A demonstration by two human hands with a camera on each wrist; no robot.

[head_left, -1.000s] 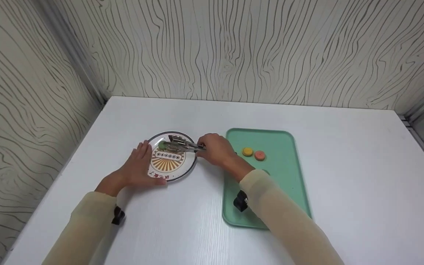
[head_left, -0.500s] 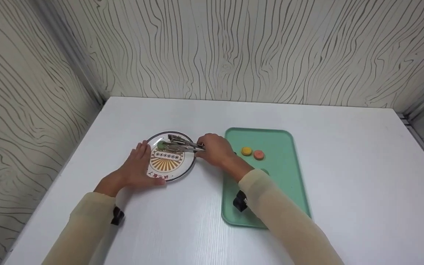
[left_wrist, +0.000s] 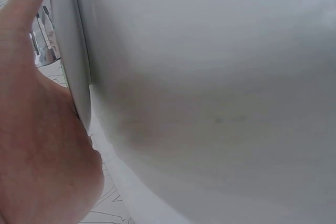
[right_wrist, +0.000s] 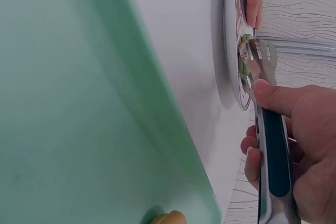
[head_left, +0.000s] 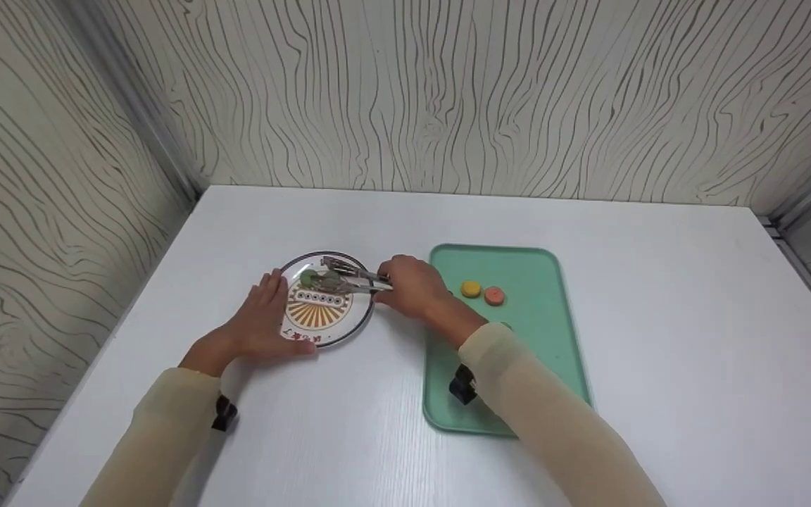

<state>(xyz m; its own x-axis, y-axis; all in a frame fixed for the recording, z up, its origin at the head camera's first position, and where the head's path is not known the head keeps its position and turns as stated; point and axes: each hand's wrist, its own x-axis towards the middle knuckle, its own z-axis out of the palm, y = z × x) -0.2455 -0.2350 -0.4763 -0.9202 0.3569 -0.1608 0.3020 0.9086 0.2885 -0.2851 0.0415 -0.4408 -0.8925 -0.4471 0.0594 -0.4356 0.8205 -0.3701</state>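
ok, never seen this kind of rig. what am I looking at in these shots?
No machine here: just a person's left hand and right hand, both bare. The wide picture comes from a camera worn on the head, looking forward and down; the other two come from cameras on the wrists, one each. On the white table sit a patterned plate and a green tray carrying a yellow disc and a pink disc. The right hand holds metal tongs over the plate; something green shows at their tips. The left hand touches the plate's rim.
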